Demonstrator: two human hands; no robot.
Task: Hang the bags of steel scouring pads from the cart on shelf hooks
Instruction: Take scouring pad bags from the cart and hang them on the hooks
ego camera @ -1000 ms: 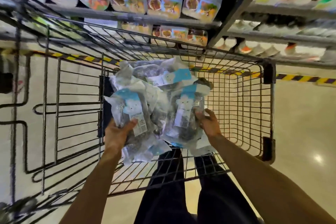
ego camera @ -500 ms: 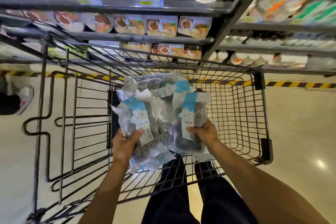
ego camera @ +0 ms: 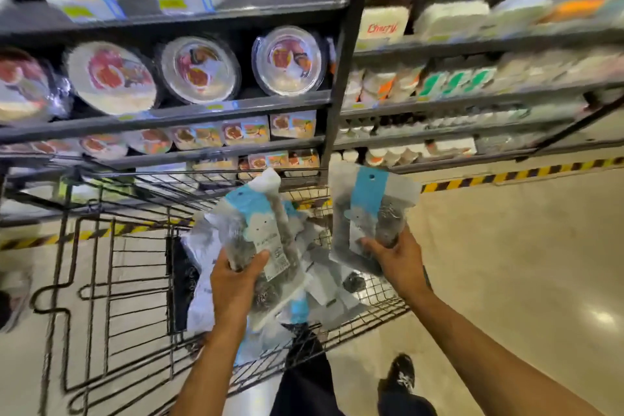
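- with fingers curled round its lower half, the right hand (ego camera: 398, 260) grips one bag of steel scouring pads (ego camera: 369, 213), thumb pressed on the front, the bag upright and lifted clear above the right side of the cart (ego camera: 111, 280).
- blue header strip on that bag points up and far, a small hang hole near its top edge, dark pads showing through the clear plastic.
- over on the left, the left hand (ego camera: 236, 284) clamps a second bag (ego camera: 260, 240), thumb across the white label, fingers wrapped behind; it tilts up and to the right.
- under and around that bag, more bags (ego camera: 324, 284) lie heaped in the cart's near right corner, touching one another.
- wire cart stretches left and far, black mesh, floor visible through it.
- beyond it, grey shelving (ego camera: 202, 111) carries round lidded trays (ego camera: 199, 69) and flat printed packs, blurred.
- yellow-and-black floor tape (ego camera: 506, 176) runs along the shelf base.
- dark trouser legs and one shoe (ego camera: 403, 375) sit near, bottom centre.
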